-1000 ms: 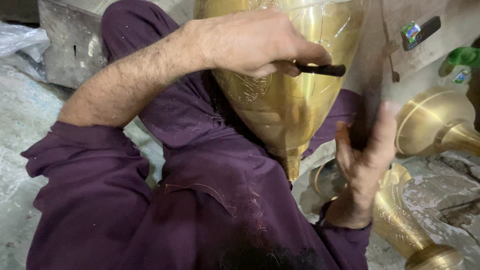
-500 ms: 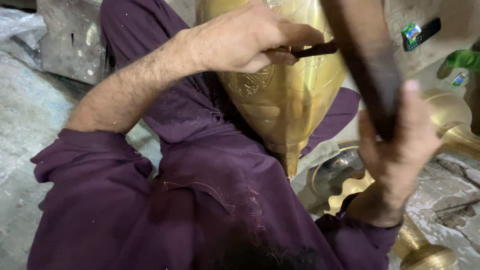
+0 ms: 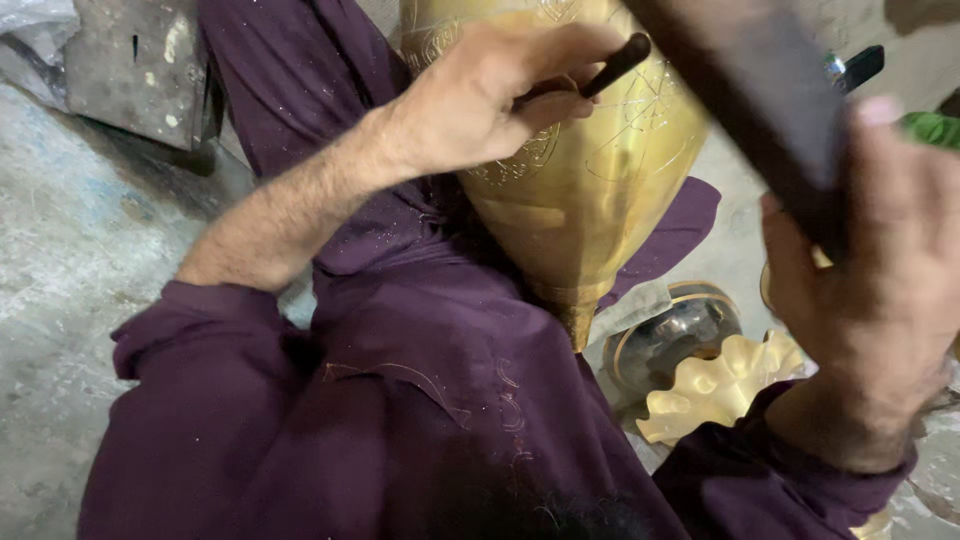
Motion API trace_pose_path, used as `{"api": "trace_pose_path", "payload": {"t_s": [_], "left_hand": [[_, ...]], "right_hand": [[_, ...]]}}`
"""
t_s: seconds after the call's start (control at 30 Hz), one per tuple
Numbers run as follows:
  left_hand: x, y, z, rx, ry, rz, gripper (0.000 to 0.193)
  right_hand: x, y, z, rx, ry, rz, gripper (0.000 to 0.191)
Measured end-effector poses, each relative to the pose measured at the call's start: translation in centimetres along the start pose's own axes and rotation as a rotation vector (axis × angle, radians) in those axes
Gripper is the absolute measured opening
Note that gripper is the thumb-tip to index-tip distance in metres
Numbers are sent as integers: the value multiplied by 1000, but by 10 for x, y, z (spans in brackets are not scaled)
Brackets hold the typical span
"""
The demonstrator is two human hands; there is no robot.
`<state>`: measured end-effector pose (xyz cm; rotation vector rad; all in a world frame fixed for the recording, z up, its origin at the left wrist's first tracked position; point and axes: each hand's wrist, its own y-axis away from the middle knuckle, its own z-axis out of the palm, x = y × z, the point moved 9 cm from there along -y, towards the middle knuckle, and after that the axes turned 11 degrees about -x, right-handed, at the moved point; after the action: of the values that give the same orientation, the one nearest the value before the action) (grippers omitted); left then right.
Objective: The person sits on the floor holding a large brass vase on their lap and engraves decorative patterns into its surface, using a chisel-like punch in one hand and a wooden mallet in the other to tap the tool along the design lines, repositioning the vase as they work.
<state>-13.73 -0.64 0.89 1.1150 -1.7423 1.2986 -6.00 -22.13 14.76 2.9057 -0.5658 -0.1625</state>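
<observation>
- Head view showed the person's dark purple cloth garment [image 3: 400, 400] filling the near and middle ground, draped over the lap and both forearms.
- A large, tapering golden brass vessel [image 3: 590, 190] with engraved patterns rested against the lap, its narrow end pointing down toward the near side, its wide part running off the far edge.
- The grey, dusty concrete floor [image 3: 70, 270] spread across the left side.
- A long dark flat wooden bar [image 3: 760, 110] ran diagonally from the far edge down to the right.
- The right hand [image 3: 880, 300] was wrapped around the lower end of that bar, fingers curled shut on it, raised at the right and well apart from the vessel.
- The left hand [image 3: 490, 100] lay on the vessel's engraved wall, fingers closed around a thin dark metal chisel [image 3: 615, 65] whose upper end stuck out to the right; its tip was hidden behind the fingers.
- A grey metal block [image 3: 140, 70] sat on the floor at the far left.
- A scalloped, fluted brass piece [image 3: 710, 385] lay near the right, beside a dark rounded metal bowl [image 3: 670, 335].
</observation>
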Motion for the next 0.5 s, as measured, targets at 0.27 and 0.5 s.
{"api": "trace_pose_path", "payload": {"t_s": [0.27, 0.5], "left_hand": [[-5, 13, 10, 97, 36, -80, 39], [-7, 17, 9, 191, 51, -89, 44]], "right_hand": [[-20, -32, -20, -107, 221, -105, 87], [-12, -54, -28, -179, 75, -106, 81]]}}
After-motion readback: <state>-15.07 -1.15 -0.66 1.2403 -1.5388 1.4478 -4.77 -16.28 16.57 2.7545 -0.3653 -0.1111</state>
